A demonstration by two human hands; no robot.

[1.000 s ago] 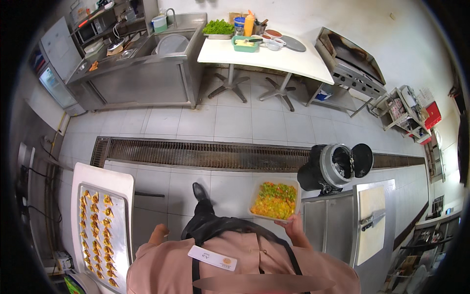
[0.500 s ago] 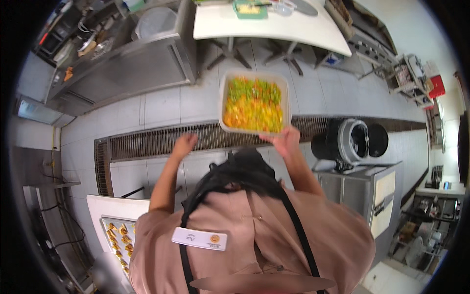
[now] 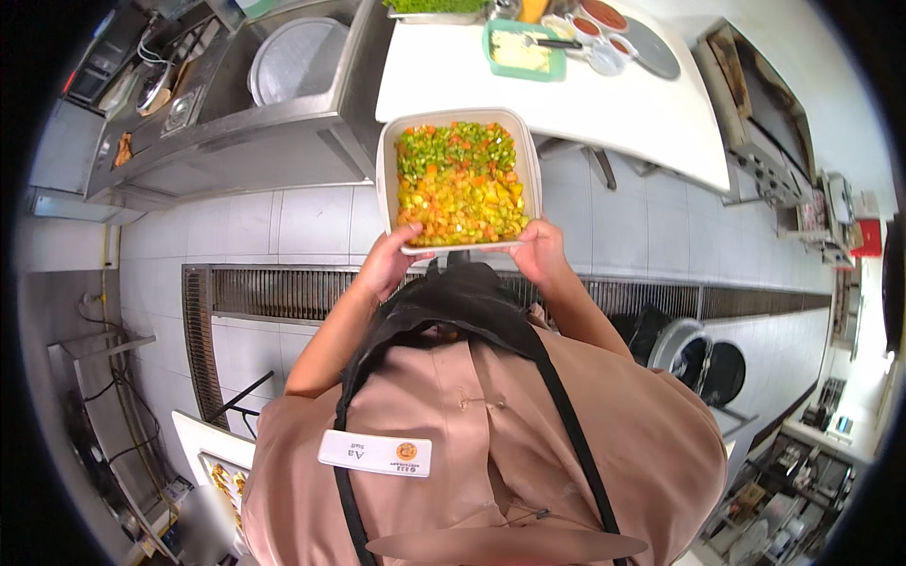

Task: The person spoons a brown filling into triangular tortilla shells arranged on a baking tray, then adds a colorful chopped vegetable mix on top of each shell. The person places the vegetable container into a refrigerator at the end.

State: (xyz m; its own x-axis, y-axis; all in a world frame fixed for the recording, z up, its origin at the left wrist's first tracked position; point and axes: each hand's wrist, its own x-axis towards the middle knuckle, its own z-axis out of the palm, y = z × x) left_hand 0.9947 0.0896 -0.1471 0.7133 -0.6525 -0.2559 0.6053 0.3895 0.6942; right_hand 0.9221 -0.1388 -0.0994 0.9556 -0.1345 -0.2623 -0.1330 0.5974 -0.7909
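Between my two hands is a white rectangular plastic tub (image 3: 530, 160), gripped at its near corners. Diced vegetables (image 3: 461, 193) fill it, greener at the far side and yellow-orange nearer me. My left hand (image 3: 388, 261) wraps the near left corner with the thumb over the rim. On the near right corner, my right hand (image 3: 540, 252) holds the rim, its fingers partly under the tub. The tub's far edge overlaps the near edge of a white table (image 3: 444, 75) in the picture.
On the table are a green container (image 3: 555, 66) of pale shredded food with a black-handled utensil, small bowls of red sauce (image 3: 604, 14) and leafy greens (image 3: 436, 6). A steel sink counter (image 3: 236, 156) stands left. A floor drain grate (image 3: 274, 294) crosses behind; a black bin (image 3: 651, 330) stands right.
My left hand, free before, has come onto the tub, which both hands now hold. The tub has shifted left and farther away. The white table appears closer.
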